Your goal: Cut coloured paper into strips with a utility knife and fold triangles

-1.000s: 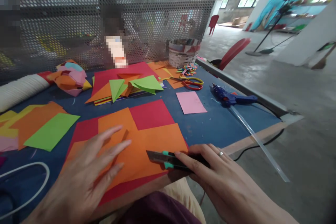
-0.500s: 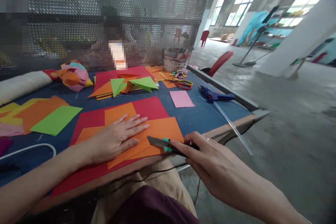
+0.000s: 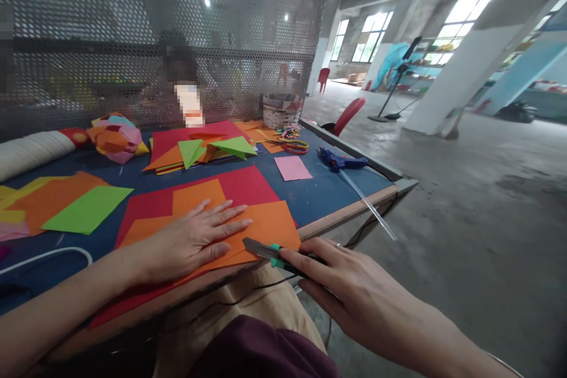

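My left hand (image 3: 195, 242) lies flat with its fingers spread on orange paper (image 3: 270, 221), which rests over red paper (image 3: 248, 183) at the table's near edge. In my right hand (image 3: 345, 277) is a utility knife (image 3: 266, 250) with a green and black handle. Its blade points left and lies over the orange paper, just right of my left thumb. Whether the blade touches the paper I cannot tell.
Beyond lie a pink square (image 3: 293, 168), a blue glue gun (image 3: 341, 159) with its stick past the edge, scissors (image 3: 295, 146), a basket (image 3: 282, 111), stacked red paper (image 3: 217, 130), a green sheet (image 3: 88, 209) and a paper ball (image 3: 117, 139). A perforated screen (image 3: 248, 41) stands behind.
The view has shifted a little to the right. My right hand and the knife have moved slightly left and nearer. The left hand stays flat on the paper.
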`<state>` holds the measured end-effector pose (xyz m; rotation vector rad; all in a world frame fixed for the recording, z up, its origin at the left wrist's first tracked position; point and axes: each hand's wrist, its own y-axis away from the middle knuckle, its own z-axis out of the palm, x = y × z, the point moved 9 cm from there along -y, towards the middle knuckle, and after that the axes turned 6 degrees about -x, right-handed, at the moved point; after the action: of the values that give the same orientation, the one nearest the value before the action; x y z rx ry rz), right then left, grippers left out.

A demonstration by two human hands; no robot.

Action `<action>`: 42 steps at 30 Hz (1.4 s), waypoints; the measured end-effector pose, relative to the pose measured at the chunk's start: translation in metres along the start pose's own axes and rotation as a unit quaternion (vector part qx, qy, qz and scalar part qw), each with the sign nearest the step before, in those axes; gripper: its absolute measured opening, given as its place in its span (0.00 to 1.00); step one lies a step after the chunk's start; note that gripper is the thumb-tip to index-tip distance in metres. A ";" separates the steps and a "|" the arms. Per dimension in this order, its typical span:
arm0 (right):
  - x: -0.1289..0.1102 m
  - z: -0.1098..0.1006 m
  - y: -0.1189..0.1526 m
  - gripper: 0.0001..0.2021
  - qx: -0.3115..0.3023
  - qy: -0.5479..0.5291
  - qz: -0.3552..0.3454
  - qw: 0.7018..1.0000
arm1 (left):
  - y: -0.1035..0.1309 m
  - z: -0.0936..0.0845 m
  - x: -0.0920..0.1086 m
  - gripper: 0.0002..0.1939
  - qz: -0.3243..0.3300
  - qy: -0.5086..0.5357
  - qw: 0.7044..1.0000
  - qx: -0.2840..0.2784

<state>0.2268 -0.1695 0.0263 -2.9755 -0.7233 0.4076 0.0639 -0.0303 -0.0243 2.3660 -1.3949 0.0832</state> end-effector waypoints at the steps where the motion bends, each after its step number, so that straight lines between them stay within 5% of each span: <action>1: -0.001 0.001 -0.001 0.23 -0.004 0.005 0.002 1.000 | -0.001 0.001 0.000 0.29 0.002 -0.001 1.000 -0.004; 23: -0.011 0.003 -0.004 0.29 -0.007 0.016 -0.005 1.000 | -0.001 -0.001 0.006 0.27 0.011 0.008 1.000 0.001; 42: -0.024 0.013 -0.014 0.24 -0.043 0.005 0.004 0.999 | -0.001 0.000 0.005 0.29 0.006 0.010 1.000 -0.002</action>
<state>0.1962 -0.1679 0.0211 -3.0584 -0.7462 0.3698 0.0669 -0.0339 -0.0228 2.3461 -1.3992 0.1070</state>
